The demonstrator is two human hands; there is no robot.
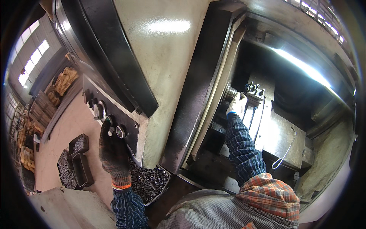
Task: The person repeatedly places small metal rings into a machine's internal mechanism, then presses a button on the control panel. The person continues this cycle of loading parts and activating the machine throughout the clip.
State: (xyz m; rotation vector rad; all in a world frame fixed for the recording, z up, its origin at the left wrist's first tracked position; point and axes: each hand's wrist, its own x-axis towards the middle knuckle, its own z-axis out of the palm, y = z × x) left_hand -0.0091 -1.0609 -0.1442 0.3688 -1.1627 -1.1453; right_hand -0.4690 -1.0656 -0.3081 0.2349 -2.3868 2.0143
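Observation:
My left hand [111,147], in a dark knit glove with an orange cuff edge, is raised at a black control panel [129,134]. Its fingers are stretched out, one fingertip at a small button or switch beside a round silver-rimmed knob [121,131]. Inside the lit machine bay, my right hand [238,104], in a pale glove, has its fingers closed at the round metal chuck [230,94]. What it grips there is hidden. Just right of that hand stands a tool post [254,95] with several upright bolts on top.
A bright metal slide [282,135] lies right of my right arm, with a hooked wire [284,156] on it. Below the panel sits a tray of small metal rings [150,183]. Dark bins [82,168] and metal rods [68,173] are on the floor at left.

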